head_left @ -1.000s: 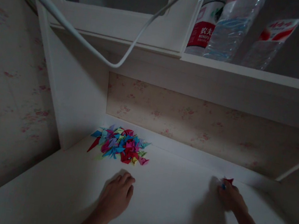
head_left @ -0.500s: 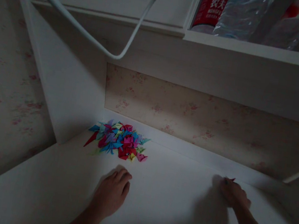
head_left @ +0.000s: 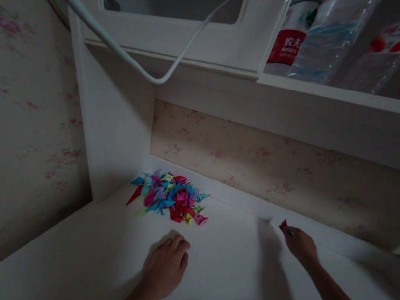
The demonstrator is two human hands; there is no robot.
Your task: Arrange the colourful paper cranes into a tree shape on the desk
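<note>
A pile of small folded paper pieces [head_left: 170, 198] in red, blue, pink, purple and green lies on the white desk [head_left: 226, 278], near its back left corner. My left hand [head_left: 167, 266] rests palm down on the desk just in front of the pile, fingers curled loosely, holding nothing. My right hand [head_left: 297, 242] is stretched out over the desk near the back edge, to the right of the pile, its fingertips pinched on a small red paper piece [head_left: 283, 224].
A white side panel [head_left: 113, 128] and a floral back wall [head_left: 275, 170] close in the desk. A white cable [head_left: 100, 36] hangs across the upper left. On the shelf above right stand plastic water bottles [head_left: 323, 38].
My right hand has moved left and slightly back with the red piece, which now sticks out from its fingertips. The left hand stays put in front of the pile. The camera tilted.
</note>
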